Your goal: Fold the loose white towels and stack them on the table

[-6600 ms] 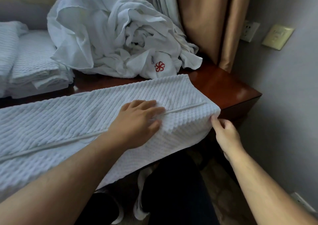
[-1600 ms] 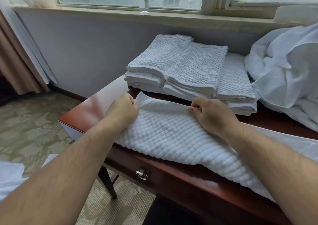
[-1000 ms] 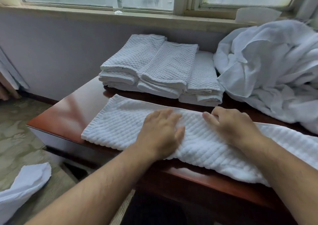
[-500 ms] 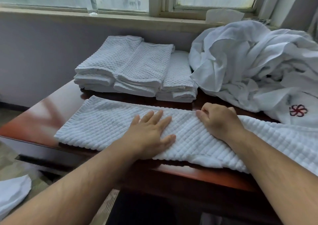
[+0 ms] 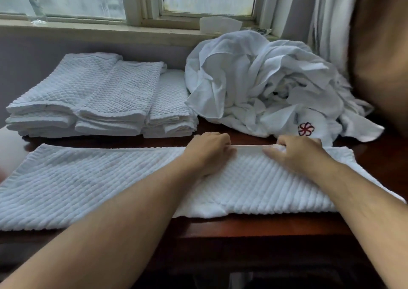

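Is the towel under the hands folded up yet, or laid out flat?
Laid out. The towel lies long and flat across the table; the left hand and right hand grip its far edge.

Left hand point(image 5: 207, 149): had lain flat a moment earlier, fingers spread on the middle of the towel point(image 5: 88, 185). It had since moved up to the far edge, fingers curled onto the hem point(image 5: 247, 148).

Right hand point(image 5: 295, 151): had kept to that same far edge, fingers curled, now gripping the hem just beside the left hand.

Hem between the two hands: was pulled straight and slightly lifted, where it had lain slack before.

Towel end to the left of the left hand: both hands had gripped and raised it earlier, and it now lay spread flat on the surface point(image 5: 254, 224).
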Demonstrator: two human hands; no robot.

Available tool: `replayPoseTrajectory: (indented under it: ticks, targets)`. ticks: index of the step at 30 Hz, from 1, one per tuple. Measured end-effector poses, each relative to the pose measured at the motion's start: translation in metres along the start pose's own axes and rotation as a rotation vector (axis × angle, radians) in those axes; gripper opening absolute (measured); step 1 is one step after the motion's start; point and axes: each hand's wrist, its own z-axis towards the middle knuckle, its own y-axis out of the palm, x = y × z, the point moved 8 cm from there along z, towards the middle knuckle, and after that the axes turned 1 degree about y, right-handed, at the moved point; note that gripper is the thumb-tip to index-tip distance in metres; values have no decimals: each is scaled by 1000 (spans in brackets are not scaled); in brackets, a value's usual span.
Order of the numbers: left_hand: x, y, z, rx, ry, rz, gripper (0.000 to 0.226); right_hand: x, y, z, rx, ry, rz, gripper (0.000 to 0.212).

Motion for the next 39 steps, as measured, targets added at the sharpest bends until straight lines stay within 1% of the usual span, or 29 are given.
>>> replayPoseTrajectory:
  ticks: [2, 3, 4, 6, 9, 11, 13, 15, 17, 18, 20, 22, 24, 26, 28, 30, 32, 33, 34, 35, 36, 37, 38, 39]
  targets:
    - [-1, -2, 4, 34, 6, -13, 22, 11, -16, -4, 202, 8, -25, 49]
    - [-2, -2, 5, 31, -6, -16, 22, 12, -21, -7, 267, 8, -64, 47]
    - [-2, -1, 5, 28, -23, -16, 23, 11, -21, -7, 281, 8, -96, 45]
    - [1, 2, 6, 42, -54, -4, 24, 14, -11, -5, 205, 23, -117, 44]
    - [16, 5, 9, 80, -35, -12, 19, 25, -1, -1, 83, 15, -71, 51]
    - [32, 10, 14, 73, -9, -23, 20, 33, -5, 0, 55, -47, -26, 55]
    - [50, 17, 22, 56, 28, -13, 24, 47, -11, 0, 42, -58, -23, 55]
    - [70, 26, 31, 48, 63, -16, 28, 65, -12, -2, 3, 9, -72, 57]
    - [92, 33, 37, 72, 126, -7, 34, 81, -10, -5, -23, 92, -118, 66]
    - [102, 36, 39, 87, 177, -5, 38, 85, -11, -7, 2, 110, -155, 72]
    - [119, 43, 38, 72, 297, -13, 42, 88, -22, -11, 126, 100, -264, 85]
    - [122, 51, 39, 25, 345, -15, 44, 92, -32, -13, 212, 86, -331, 90]
    - [116, 56, 42, -10, 319, -7, 51, 102, -31, -12, 188, 96, -344, 83]
    - [114, 60, 42, -26, 303, 15, 57, 114, -29, -10, 168, 149, -321, 68]
    - [114, 63, 42, -44, 292, 18, 58, 122, -34, -12, 205, 231, -292, 56]
    - [114, 64, 42, -55, 281, 16, 57, 122, -41, -16, 249, 312, -338, 50]
    - [114, 64, 43, -61, 269, 19, 57, 109, -48, -21, 328, 321, -364, 33]
    - [114, 64, 43, -62, 263, 22, 56, 101, -50, -24, 354, 312, -317, 27]
    - [114, 64, 44, -61, 257, 23, 56, 94, -47, -28, 344, 310, -230, 29]
    - [113, 63, 43, -59, 250, 19, 56, 90, -39, -33, 284, 323, -124, 36]
    - [113, 63, 43, -54, 246, 15, 56, 89, -26, -39, 184, 347, -32, 49]
    - [113, 62, 43, -52, 245, 13, 55, 89, -10, -46, 53, 368, 9, 63]
    - [113, 62, 43, -64, 248, 17, 55, 89, 5, -51, -66, 376, 4, 74]
    - [113, 64, 42, -98, 252, 28, 56, 92, 14, -55, -140, 374, -12, 80]
